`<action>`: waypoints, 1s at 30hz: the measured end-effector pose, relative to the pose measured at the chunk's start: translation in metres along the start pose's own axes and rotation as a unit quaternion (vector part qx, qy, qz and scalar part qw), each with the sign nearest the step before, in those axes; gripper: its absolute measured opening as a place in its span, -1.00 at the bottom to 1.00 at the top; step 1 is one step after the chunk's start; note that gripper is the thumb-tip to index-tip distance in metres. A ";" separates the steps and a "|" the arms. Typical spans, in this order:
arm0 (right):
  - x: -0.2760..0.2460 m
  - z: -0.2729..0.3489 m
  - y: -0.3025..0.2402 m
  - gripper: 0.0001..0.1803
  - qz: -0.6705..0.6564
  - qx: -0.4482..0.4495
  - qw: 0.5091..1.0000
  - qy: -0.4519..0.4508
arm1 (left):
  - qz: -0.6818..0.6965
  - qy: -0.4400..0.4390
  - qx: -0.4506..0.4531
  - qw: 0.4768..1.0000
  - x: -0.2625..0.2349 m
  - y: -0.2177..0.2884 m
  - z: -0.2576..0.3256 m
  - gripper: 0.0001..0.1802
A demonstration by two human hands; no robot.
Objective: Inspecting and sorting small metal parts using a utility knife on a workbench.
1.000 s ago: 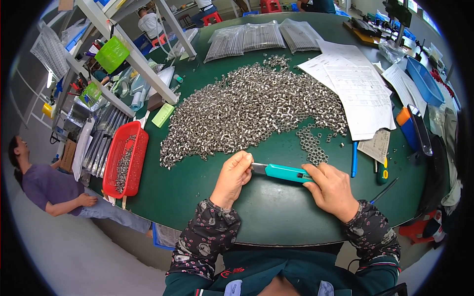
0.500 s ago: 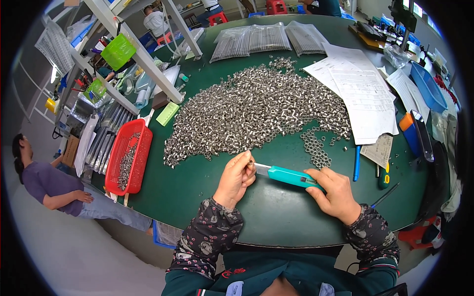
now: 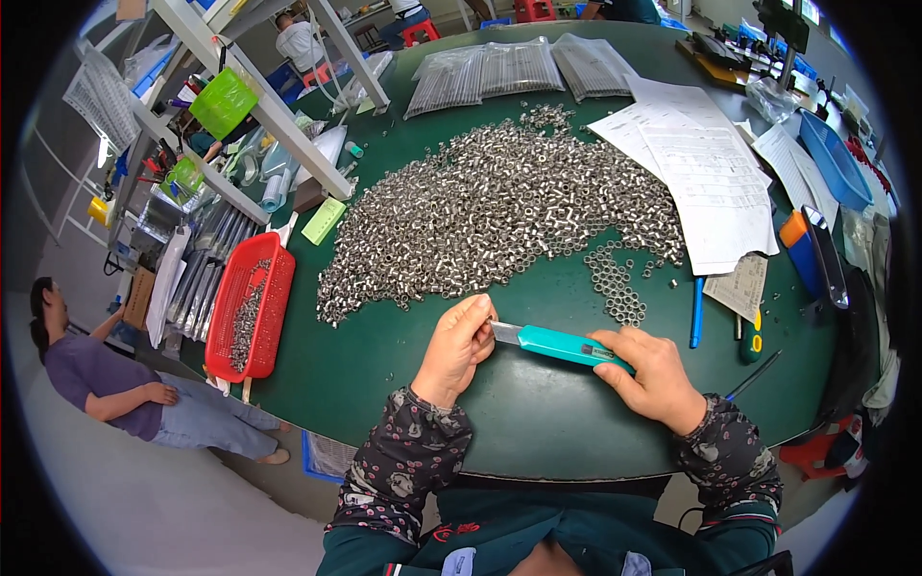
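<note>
My right hand (image 3: 655,376) is wrapped round the handle of a teal utility knife (image 3: 555,344), its blade out and pointing left. The blade tip meets the fingertips of my left hand (image 3: 455,348), which is closed in a pinch on a small metal ring, now mostly hidden by the fingers. Beyond both hands spreads a large heap of small metal rings (image 3: 509,206). A flat patch of rings (image 3: 617,286) lies in a single layer just past the knife.
A red basket (image 3: 279,298) with metal parts stands left on the green table (image 3: 538,422). Papers (image 3: 706,192), a blue pen (image 3: 696,317) and a yellow-green handled tool (image 3: 752,341) lie right. Bagged rods (image 3: 523,72) lie at the back. A person (image 3: 106,374) stands left, beyond the table.
The knife and both hands hold nearly the same place, with the blade still at the left fingertips. The ring shows less between the fingers. The person at the left has shifted slightly.
</note>
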State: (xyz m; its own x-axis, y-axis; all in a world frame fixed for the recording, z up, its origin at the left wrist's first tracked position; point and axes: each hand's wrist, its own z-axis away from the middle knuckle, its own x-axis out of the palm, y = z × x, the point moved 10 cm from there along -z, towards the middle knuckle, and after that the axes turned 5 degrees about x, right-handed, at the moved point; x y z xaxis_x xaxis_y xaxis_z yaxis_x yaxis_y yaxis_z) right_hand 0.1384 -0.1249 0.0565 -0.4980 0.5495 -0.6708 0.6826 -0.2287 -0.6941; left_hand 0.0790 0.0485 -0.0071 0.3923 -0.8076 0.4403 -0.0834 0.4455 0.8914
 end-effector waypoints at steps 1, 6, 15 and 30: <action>0.002 0.001 0.001 -0.71 -0.002 0.001 1.000 -0.005 | -0.014 0.005 -0.004 1.000 -0.001 -0.001 0.002 -0.69; 0.000 0.001 -0.004 -0.70 0.033 0.007 0.999 -0.016 | -0.052 -0.009 -0.022 0.998 -0.001 -0.003 0.005 -0.67; -0.010 0.000 -0.018 -0.66 0.126 -0.051 0.990 0.030 | -0.063 0.002 -0.108 0.992 0.000 -0.009 0.010 -0.68; -0.025 0.002 -0.045 -0.58 0.265 -0.157 0.947 0.095 | -0.087 -0.021 -0.175 0.980 0.003 -0.023 0.018 -0.73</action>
State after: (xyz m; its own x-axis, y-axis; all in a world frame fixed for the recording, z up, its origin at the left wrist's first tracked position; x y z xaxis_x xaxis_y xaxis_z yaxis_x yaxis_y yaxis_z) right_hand 0.1191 -0.1299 0.1043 0.0427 0.5657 -0.8235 0.9496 -0.2792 -0.1425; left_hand 0.0656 0.0296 -0.0242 0.3342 -0.8951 0.2950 0.3048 0.3988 0.8649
